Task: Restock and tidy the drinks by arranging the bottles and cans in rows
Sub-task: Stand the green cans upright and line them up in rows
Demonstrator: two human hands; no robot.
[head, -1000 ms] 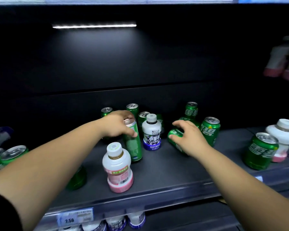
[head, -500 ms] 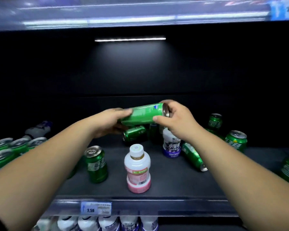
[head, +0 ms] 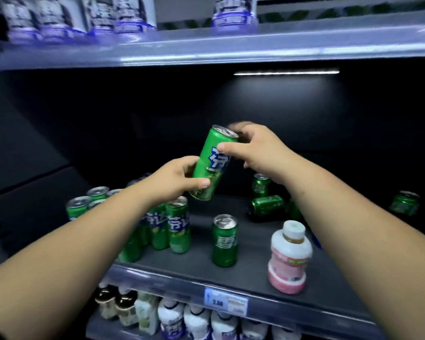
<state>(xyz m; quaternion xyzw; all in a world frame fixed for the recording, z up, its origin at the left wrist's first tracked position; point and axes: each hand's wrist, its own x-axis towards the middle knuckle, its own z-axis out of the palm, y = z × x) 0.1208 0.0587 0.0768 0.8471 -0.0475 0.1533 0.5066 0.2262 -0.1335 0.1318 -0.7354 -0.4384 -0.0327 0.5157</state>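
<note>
I see both hands pinching tall green can (head: 212, 163) above shelf (head: 250, 271): left hand (head: 179, 179) low, right hand (head: 255, 148) near top.

a price tag (head: 225, 301) sits under a lit light strip (head: 286, 72).

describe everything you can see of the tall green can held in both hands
The tall green can is slim, glossy metal by its look, with white and blue lettering and a silver top. It is lifted clear above the shelf and tilted, top leaning up to the right. The left hand holds its lower part; the right hand has its grip near the top rim.
</note>
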